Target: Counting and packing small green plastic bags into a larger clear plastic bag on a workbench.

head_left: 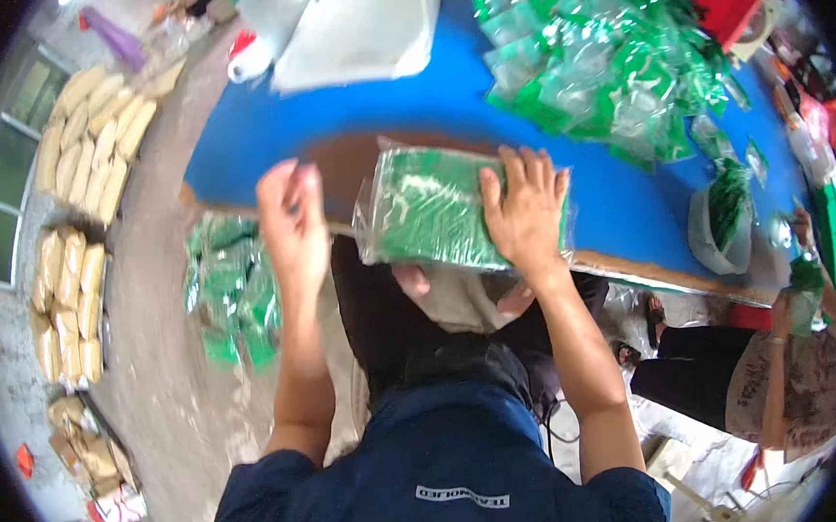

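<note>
Right hand (523,207) flat, fingers spread, pressing down on a clear bag of green packets (431,207) lying at the near edge of a blue table (263,126). Bag partly over a brown patch (345,164) of bare tabletop, its near side hanging just past the edge. Left hand (293,221) raised just left of the bag, blurred, fingers together and pointing up; cannot tell whether anything pinched between them. Farther back on the table, a big loose heap of green packets (607,49) to the right and a white sheet (353,28) near the middle. Down on the floor to the left, a small pile of green packets (231,289); beyond it, rows of tan sacks (94,138). Another person (793,361) seated at lower right.
</note>
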Demonstrator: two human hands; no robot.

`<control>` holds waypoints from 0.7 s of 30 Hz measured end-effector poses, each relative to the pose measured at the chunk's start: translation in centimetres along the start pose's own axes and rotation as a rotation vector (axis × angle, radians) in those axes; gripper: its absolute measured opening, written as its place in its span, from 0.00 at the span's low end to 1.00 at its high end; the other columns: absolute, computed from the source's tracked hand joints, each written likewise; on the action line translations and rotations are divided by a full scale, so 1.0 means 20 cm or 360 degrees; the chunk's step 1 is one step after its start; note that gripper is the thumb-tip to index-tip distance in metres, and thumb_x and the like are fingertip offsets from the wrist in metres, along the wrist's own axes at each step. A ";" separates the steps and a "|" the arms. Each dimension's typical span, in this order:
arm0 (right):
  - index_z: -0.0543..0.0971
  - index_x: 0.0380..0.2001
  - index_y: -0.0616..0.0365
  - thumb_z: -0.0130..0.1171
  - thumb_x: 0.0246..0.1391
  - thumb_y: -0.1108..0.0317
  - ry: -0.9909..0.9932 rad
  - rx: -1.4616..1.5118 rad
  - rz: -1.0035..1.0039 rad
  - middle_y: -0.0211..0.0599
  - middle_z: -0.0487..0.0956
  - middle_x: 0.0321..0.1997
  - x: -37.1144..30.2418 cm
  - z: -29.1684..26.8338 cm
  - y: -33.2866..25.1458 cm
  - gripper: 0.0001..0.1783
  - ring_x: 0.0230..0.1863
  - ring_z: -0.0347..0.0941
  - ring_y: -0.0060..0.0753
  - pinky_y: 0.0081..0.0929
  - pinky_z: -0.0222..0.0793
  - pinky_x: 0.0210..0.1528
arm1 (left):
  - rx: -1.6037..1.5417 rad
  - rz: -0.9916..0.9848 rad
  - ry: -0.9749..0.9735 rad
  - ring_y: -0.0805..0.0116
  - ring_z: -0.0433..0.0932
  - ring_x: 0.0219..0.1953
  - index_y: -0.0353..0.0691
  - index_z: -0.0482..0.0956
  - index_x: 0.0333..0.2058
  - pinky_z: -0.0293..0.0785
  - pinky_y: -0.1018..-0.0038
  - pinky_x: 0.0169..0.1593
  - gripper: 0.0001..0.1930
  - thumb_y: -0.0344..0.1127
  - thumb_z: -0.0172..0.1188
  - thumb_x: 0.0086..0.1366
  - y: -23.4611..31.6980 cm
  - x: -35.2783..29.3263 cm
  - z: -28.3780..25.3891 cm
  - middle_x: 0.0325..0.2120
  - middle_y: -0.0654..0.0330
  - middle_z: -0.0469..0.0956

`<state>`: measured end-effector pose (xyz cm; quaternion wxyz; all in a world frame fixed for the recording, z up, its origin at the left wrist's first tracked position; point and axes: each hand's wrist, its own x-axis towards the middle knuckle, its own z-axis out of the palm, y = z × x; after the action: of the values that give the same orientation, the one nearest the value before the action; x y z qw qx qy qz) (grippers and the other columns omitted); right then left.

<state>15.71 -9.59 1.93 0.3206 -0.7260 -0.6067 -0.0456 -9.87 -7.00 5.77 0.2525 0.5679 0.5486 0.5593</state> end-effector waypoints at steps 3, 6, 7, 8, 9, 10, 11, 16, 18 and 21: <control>0.73 0.58 0.59 0.51 0.63 0.49 -0.0026 0.0020 -0.0062 0.58 0.68 0.63 -0.08 -0.08 0.03 0.29 0.69 0.56 0.63 0.65 0.42 0.70 | 0.0293 0.0483 -0.0470 0.44 0.61 0.64 0.31 0.57 0.65 0.54 0.53 0.68 0.37 0.44 0.62 0.65 0.07 -0.08 0.28 0.61 0.39 0.62; 0.64 0.65 0.60 0.61 0.56 0.46 0.0231 0.0068 0.0032 0.61 0.60 0.68 -0.10 -0.09 0.11 0.41 0.72 0.49 0.65 0.63 0.42 0.71 | 0.0528 0.0446 -0.0245 0.38 0.56 0.65 0.28 0.48 0.67 0.52 0.52 0.68 0.46 0.45 0.65 0.61 -0.15 -0.23 0.35 0.62 0.34 0.57; 0.59 0.68 0.61 0.64 0.52 0.44 0.0273 -0.0091 0.0171 0.62 0.56 0.70 -0.14 -0.12 0.13 0.48 0.73 0.46 0.66 0.60 0.42 0.71 | 0.0400 0.0218 -0.0111 0.44 0.57 0.64 0.27 0.48 0.67 0.54 0.54 0.66 0.46 0.44 0.65 0.62 -0.14 -0.33 0.33 0.60 0.38 0.59; 0.57 0.68 0.62 0.65 0.52 0.44 0.0308 0.0067 0.0245 0.63 0.56 0.70 -0.16 -0.11 0.15 0.50 0.73 0.46 0.66 0.58 0.42 0.72 | 0.0097 -0.0039 -0.0116 0.49 0.59 0.63 0.28 0.48 0.67 0.56 0.56 0.65 0.44 0.44 0.64 0.62 -0.15 -0.39 0.33 0.58 0.41 0.60; 0.55 0.68 0.64 0.65 0.51 0.45 0.0349 0.0216 0.0303 0.64 0.57 0.70 -0.18 -0.12 0.17 0.51 0.73 0.46 0.66 0.55 0.42 0.72 | -0.0209 -0.0310 -0.0110 0.53 0.60 0.61 0.28 0.49 0.66 0.57 0.58 0.64 0.43 0.43 0.64 0.63 -0.16 -0.45 0.33 0.57 0.43 0.60; 0.54 0.68 0.68 0.66 0.51 0.44 0.0338 0.0455 0.0333 0.65 0.62 0.67 -0.18 -0.10 0.19 0.53 0.70 0.55 0.65 0.50 0.51 0.70 | -0.0166 -0.0391 -0.0093 0.58 0.64 0.56 0.30 0.53 0.65 0.60 0.61 0.62 0.38 0.45 0.61 0.65 -0.20 -0.49 0.32 0.53 0.48 0.64; 0.54 0.67 0.68 0.66 0.51 0.43 0.0274 0.0748 0.0345 0.67 0.67 0.63 -0.17 -0.12 0.16 0.54 0.63 0.66 0.63 0.46 0.63 0.64 | -0.0129 -0.0481 -0.0091 0.62 0.68 0.52 0.31 0.56 0.64 0.64 0.64 0.59 0.35 0.47 0.58 0.68 -0.26 -0.54 0.31 0.50 0.52 0.67; 0.63 0.61 0.63 0.61 0.54 0.38 -0.0276 0.0887 0.0388 0.62 0.80 0.41 -0.08 -0.11 0.17 0.45 0.45 0.79 0.64 0.49 0.73 0.48 | -0.0961 -0.1117 -0.0128 0.62 0.72 0.56 0.36 0.68 0.59 0.67 0.66 0.60 0.31 0.59 0.37 0.76 -0.37 -0.59 0.25 0.55 0.58 0.73; 0.64 0.59 0.63 0.61 0.54 0.38 -0.0311 0.0947 0.0383 0.61 0.81 0.38 -0.07 -0.14 0.19 0.44 0.43 0.79 0.65 0.49 0.73 0.47 | -0.1071 -0.1199 -0.0138 0.63 0.70 0.59 0.37 0.67 0.61 0.63 0.66 0.64 0.34 0.63 0.39 0.74 -0.45 -0.59 0.30 0.59 0.58 0.71; 0.64 0.60 0.64 0.67 0.51 0.44 -0.0314 0.1214 0.0323 0.58 0.80 0.42 -0.13 -0.20 0.19 0.44 0.45 0.79 0.60 0.48 0.72 0.49 | -0.1194 -0.1266 -0.0213 0.61 0.71 0.59 0.37 0.66 0.62 0.65 0.65 0.63 0.36 0.65 0.41 0.72 -0.53 -0.57 0.26 0.59 0.57 0.71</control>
<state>19.76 -14.13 2.44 0.5101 -0.6121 -0.5332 0.2844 -6.11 -12.69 -9.18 0.6637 0.2223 0.4667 0.5406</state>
